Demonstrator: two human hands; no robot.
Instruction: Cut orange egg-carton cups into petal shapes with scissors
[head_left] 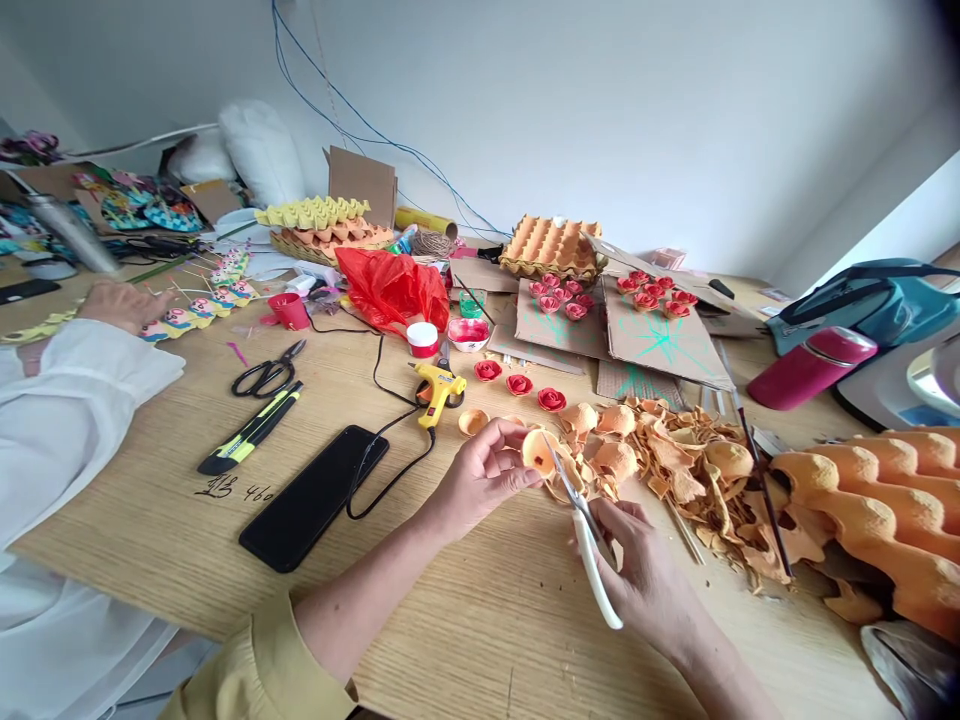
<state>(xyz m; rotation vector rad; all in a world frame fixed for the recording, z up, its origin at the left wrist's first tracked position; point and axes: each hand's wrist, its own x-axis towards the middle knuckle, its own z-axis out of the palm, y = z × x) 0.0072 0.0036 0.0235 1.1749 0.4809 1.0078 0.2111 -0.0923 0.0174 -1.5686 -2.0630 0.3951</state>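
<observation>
Egg-carton cup (534,449): judged light, stiff, tearable; best held by rim. Pinched in left hand (474,482); white-handled scissors (590,562) clasped in right hand (639,556).

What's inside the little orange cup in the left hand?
Inside the orange cup is a small dark spot; I can't tell whether it's a hole. The scissors cross its right side and cover a bit there.

Room over tabletop (517,625) between forearms (367,595); rightward obstacle, scrap pile (682,480)
</observation>
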